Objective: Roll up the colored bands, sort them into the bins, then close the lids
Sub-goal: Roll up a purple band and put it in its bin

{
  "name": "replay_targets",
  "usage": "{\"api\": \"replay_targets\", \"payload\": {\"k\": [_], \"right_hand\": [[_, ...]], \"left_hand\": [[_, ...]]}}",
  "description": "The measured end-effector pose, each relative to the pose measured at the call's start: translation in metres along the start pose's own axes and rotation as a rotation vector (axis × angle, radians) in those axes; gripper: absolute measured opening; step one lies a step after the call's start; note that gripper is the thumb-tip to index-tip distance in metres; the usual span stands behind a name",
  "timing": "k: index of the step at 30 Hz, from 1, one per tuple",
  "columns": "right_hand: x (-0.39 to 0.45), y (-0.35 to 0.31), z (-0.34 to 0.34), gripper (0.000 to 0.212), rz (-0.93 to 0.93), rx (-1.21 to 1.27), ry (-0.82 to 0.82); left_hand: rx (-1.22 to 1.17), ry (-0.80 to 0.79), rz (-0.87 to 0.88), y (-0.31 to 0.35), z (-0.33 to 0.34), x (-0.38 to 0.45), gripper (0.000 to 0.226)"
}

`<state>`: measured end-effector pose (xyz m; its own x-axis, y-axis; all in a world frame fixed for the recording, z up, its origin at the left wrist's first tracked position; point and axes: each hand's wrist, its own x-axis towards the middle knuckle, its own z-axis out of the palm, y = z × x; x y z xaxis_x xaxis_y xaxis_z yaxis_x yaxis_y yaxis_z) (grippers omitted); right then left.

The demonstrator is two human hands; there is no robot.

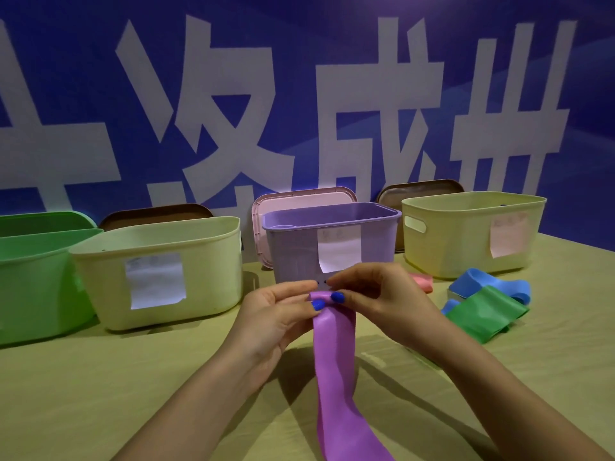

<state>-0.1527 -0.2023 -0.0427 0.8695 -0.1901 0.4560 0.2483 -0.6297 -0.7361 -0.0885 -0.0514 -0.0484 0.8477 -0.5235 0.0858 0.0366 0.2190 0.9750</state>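
A long purple band (336,361) hangs from both hands in front of the purple bin (376,251). My left hand (279,314) and my right hand (369,297) pinch its top end, which is curled over into a small roll. The rest of the band trails down toward me across the table. A green band (482,314), a blue band (479,282) and a pink band (422,282) lie loose on the table to the right.
Open bins stand in a row: a green bin (33,281), a pale cream bin (213,261), the purple one and a yellow bin (466,234). Lids lean against the blue wall behind them: brown (156,214), pink (299,197), brown (419,191).
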Motion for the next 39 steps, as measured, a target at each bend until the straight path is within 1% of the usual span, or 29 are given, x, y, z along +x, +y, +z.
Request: {"api": "replay_targets", "payload": {"k": [2, 5, 7, 12, 15, 17, 19, 22, 26, 28, 31, 34, 39], "right_hand": [[-0.001, -0.002, 0.0, 0.024, -0.014, 0.069, 0.017], [-0.001, -0.003, 0.003, 0.029, -0.033, 0.091, 0.022], [-0.001, -0.004, 0.003, 0.028, -0.011, 0.135, 0.018], [-0.002, -0.004, 0.003, 0.014, 0.107, 0.253, -0.019], [-0.001, -0.005, 0.004, 0.018, 0.127, 0.278, -0.005], [-0.002, -0.006, 0.004, 0.02, 0.145, 0.325, 0.004], [-0.002, -0.007, 0.003, 0.02, 0.164, 0.394, 0.015], [-0.003, -0.008, 0.002, 0.019, 0.183, 0.425, 0.024], [-0.003, -0.009, -0.001, 0.02, 0.174, 0.48, 0.034], [-0.003, -0.009, -0.002, 0.021, 0.165, 0.48, 0.031], [-0.003, -0.009, -0.003, 0.02, 0.152, 0.526, -0.007], [-0.003, -0.007, -0.002, 0.026, 0.181, 0.618, -0.031], [-0.003, -0.006, -0.003, 0.025, 0.126, 0.554, -0.014]], "left_hand": [[-0.025, -0.019, -0.019, 0.001, -0.001, 0.0, 0.03], [-0.058, -0.011, -0.02, 0.002, -0.001, -0.001, 0.022], [-0.057, -0.001, -0.006, 0.004, 0.0, -0.002, 0.019], [-0.054, 0.004, 0.051, 0.011, -0.001, -0.003, 0.029], [0.032, 0.024, 0.092, 0.01, -0.001, -0.003, 0.035], [0.084, 0.03, 0.122, 0.009, -0.001, -0.003, 0.034], [0.09, 0.009, 0.125, 0.008, -0.002, -0.003, 0.031], [0.076, -0.028, 0.095, 0.009, -0.005, -0.003, 0.03], [-0.056, -0.062, 0.045, 0.012, -0.006, -0.002, 0.033], [-0.086, -0.079, 0.042, 0.013, -0.007, -0.002, 0.032], [-0.044, -0.059, 0.098, 0.013, -0.007, -0.003, 0.032], [-0.006, -0.032, 0.142, 0.012, -0.007, -0.003, 0.038], [0.015, -0.053, 0.148, 0.011, -0.007, -0.004, 0.04]]}}
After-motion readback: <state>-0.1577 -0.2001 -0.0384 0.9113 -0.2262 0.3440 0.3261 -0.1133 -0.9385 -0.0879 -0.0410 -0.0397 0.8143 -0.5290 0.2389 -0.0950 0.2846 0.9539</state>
